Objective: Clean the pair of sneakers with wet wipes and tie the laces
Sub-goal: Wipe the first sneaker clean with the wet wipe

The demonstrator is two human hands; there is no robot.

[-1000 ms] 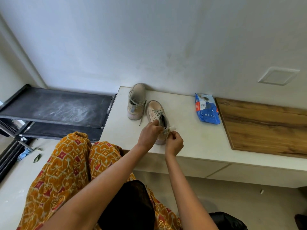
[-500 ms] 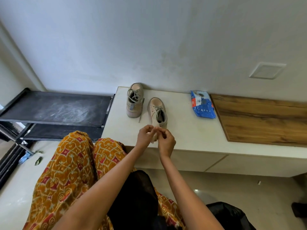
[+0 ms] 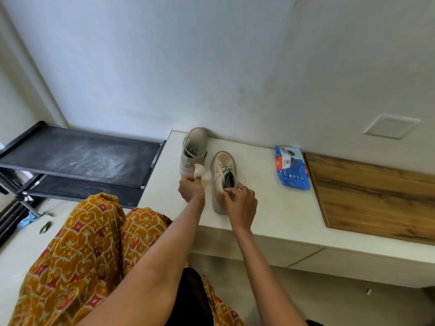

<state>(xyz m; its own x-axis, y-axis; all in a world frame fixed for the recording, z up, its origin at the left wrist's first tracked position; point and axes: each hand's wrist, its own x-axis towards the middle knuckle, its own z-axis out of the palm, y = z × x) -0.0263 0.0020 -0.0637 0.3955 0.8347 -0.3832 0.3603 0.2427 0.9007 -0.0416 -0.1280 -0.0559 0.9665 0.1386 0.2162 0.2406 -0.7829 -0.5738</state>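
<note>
Sneakers, beige canvas, grey laces, one pair, on white counter (image 3: 259, 203) at frame centre. Nearer sneaker (image 3: 222, 177): right hand (image 3: 240, 201) at its collar, fingers (image 3: 229, 190) curled together, pinching the heel rim. Left hand (image 3: 189, 188): fingers closed around crumpled white wet wipe (image 3: 202, 174), held just left of the nearer sneaker. Farther sneaker (image 3: 194, 149): upright against the wall, above the left hand, laces loose. Blue plastic wet-wipe packet (image 3: 292, 168): flat on counter, right of centre, well apart from the shoes. Brown wooden board (image 3: 376, 196): right edge. Black metal shoe rack (image 3: 77, 158): left of frame.
</note>
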